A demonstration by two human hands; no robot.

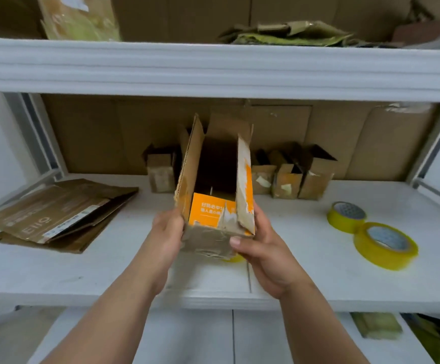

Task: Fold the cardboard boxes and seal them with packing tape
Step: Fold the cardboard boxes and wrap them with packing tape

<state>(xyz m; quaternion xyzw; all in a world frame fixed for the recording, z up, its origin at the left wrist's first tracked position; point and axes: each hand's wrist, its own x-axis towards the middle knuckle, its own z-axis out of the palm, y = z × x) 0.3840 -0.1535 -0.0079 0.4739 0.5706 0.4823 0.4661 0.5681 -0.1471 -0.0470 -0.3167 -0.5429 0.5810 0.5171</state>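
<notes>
Fingers of both hands (167,240) (263,256) clamp open box (215,179); tape rolls (385,245) right, flattened cardboard (56,214) left.

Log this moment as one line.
left hand: grips open brown-and-orange cardboard box | right hand: grips it | flaps: open | yellow packing tape rolls: untouched on shelf
</notes>
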